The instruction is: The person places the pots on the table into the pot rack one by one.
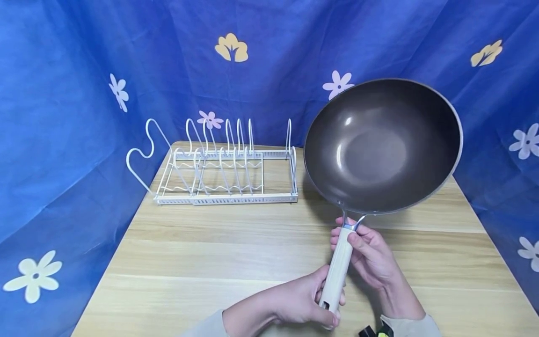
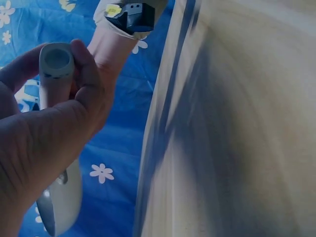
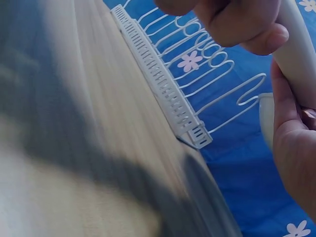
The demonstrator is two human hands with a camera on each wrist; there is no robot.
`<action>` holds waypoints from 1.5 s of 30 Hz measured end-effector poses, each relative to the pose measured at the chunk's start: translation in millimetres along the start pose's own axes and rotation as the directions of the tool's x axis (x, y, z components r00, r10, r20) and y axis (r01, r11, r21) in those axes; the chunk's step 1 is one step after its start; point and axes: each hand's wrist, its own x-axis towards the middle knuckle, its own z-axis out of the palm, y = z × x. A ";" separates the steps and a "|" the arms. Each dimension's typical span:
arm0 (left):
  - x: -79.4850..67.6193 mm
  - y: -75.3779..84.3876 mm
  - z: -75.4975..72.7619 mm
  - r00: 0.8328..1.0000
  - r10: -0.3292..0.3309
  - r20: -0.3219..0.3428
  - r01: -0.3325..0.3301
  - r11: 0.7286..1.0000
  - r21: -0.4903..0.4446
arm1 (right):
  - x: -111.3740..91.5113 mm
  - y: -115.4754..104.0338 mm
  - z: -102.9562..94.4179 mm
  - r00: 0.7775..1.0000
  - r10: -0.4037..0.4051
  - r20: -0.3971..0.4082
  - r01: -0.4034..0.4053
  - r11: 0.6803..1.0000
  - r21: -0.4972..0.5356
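A deep dark-coated wok (image 1: pixel 375 154) is held up above the table at the right, its inside facing me. Its pale straight handle (image 1: pixel 339 264) slants down toward me from a forked metal neck (image 1: pixel 348 226). My left hand (image 1: pixel 299 295) grips the lower end of that handle. Higher up, just under the neck, my right hand (image 1: pixel 375 260) holds the handle, thumb along its side and fingers behind. In the left wrist view, the round handle end (image 2: pixel 57 59) shows between thumb and finger; the wok's pale outside (image 2: pixel 69 202) is partly hidden.
A white wire pan rack (image 1: pixel 244 200) with several upright loops stands on the wooden table (image 1: pixel 202 252), back left. Blue flowered cloth (image 1: pixel 269 56) hangs behind and at both sides. A small black and yellow device (image 1: pixel 375 332) is at the right cuff.
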 end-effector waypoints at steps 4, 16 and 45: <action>-0.7 -0.7 -0.3 1.000 0.022 -0.014 -0.021 0.999 0.031 | 0.8 -3.1 2.1 0.999 -0.031 0.013 0.032 0.999 -0.043; -7.7 -3.5 2.7 0.978 0.046 -0.202 0.010 0.963 0.268 | 2.3 -9.1 8.5 0.997 -0.069 0.029 0.073 0.983 -0.166; -24.8 -4.5 1.5 0.886 0.140 -0.442 0.118 0.854 0.507 | 21.0 -16.6 55.1 0.933 -0.121 -0.340 -0.111 0.801 -0.588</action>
